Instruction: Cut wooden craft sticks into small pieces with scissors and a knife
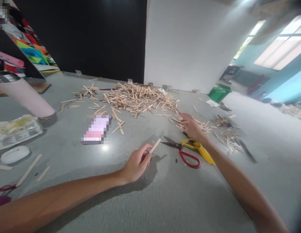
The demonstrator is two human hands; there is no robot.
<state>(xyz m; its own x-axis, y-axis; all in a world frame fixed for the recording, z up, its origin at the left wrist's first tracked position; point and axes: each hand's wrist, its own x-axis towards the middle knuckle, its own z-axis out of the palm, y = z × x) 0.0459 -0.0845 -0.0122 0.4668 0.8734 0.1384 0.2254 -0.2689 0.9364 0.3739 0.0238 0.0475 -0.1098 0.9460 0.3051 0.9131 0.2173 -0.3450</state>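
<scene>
Left hand [137,164]: pinching one stick [155,145]
Right hand [192,128]: at right-side sticks [206,127], cannot tell grip
Scissors [179,146]: on worktop [150,207], right of stick

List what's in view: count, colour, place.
wooden sticks: many, tan, mostly rear
phone: one, pinkish screen, left
bottle: one, pink, left
mouse: one, white, left
flat item: one, whitish, left
scissors: one, red/yellow handles, right
unclear object: one, yellow, by scissors
blade: one, dark, right
bin: one, green, rear right
panels: two, black/white, behind
clutter: several, multicoloured, upper left
table: one, grey, throughout
left hand: one, centre, holding stick
right hand: one, right, by sticks
</scene>
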